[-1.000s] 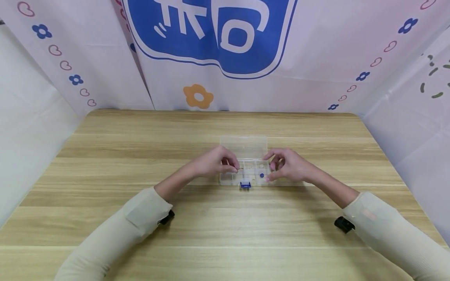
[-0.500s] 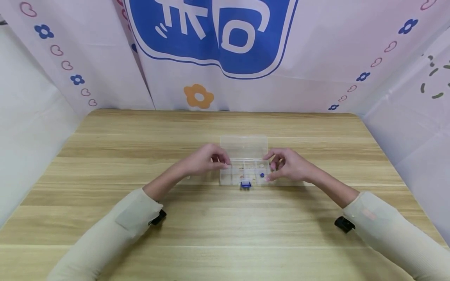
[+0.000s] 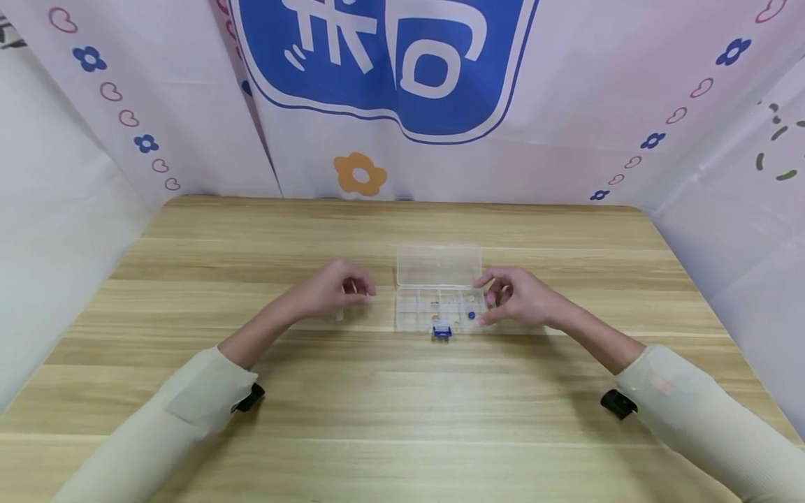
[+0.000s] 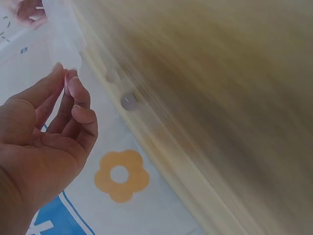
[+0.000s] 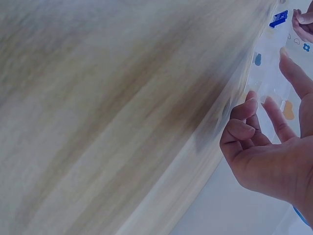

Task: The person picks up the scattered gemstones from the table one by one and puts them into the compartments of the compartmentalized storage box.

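A clear plastic compartment box (image 3: 407, 318) lies with its lid (image 3: 438, 265) raised at the back and a blue latch (image 3: 442, 332) at the front. Inside are several small pieces, among them a round dark blue one (image 3: 472, 315). My right hand (image 3: 518, 297) spans the box's right end, index finger at its back corner and thumb towards the front. Left of the box, my left hand (image 3: 333, 290) hovers over the table with thumb and index tips close and nothing visible between them. In the left wrist view, a small round grey piece (image 4: 129, 101) lies on the table beyond the fingers.
A small pale piece (image 3: 339, 316) lies just under the left hand. The wooden table (image 3: 402, 405) runs back to a printed cloth (image 3: 566, 140) hanging behind it. Black wrist cameras sit under both sleeves (image 3: 207, 391).
My left hand has moved out of the box to the left, over the table. The right hand has stayed at the box's right end.
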`<action>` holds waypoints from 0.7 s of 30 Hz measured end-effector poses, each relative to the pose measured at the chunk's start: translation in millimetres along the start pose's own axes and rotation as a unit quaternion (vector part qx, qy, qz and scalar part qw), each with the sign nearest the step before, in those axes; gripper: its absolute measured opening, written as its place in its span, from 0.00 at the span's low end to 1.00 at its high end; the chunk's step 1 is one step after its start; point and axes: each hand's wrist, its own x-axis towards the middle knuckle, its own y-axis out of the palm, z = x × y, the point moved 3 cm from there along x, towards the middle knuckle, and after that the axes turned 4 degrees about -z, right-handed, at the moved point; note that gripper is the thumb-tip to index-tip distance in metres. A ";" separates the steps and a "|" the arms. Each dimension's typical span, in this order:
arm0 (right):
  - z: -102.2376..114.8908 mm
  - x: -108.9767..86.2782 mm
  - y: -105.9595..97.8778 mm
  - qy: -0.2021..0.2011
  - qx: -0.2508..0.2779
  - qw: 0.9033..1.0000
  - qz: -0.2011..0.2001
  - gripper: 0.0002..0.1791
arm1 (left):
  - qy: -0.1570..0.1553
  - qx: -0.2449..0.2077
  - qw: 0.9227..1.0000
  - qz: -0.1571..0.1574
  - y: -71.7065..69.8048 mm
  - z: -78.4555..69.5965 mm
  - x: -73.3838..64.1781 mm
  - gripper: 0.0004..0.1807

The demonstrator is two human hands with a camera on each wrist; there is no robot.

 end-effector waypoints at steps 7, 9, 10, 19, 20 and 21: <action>0.2 -0.1 -0.4 -0.003 -0.002 1.000 0.001 0.31 | 0.004 0.009 1.000 0.009 -8.3 9.6 -11.1 0.01; -0.1 -0.1 -0.3 -0.004 -0.002 1.000 0.000 0.31 | 0.007 0.011 1.000 0.017 -9.2 12.0 -13.2 0.03; -0.2 -0.1 -0.3 -0.005 -0.002 1.000 0.000 0.31 | 0.005 0.011 1.000 0.021 -9.7 13.2 -14.3 0.03; -0.6 -0.3 -0.1 -0.002 -0.001 1.000 -0.001 0.31 | -0.009 0.025 0.999 0.039 -12.5 17.8 -21.5 0.05; -0.5 -0.1 -0.1 -0.001 -0.001 1.000 -0.001 0.31 | -0.009 0.028 0.999 0.040 -12.4 18.0 -22.0 0.05; -0.2 0.0 0.0 -0.001 -0.001 1.000 -0.001 0.31 | -0.012 0.032 0.999 0.041 -12.3 18.1 -22.4 0.05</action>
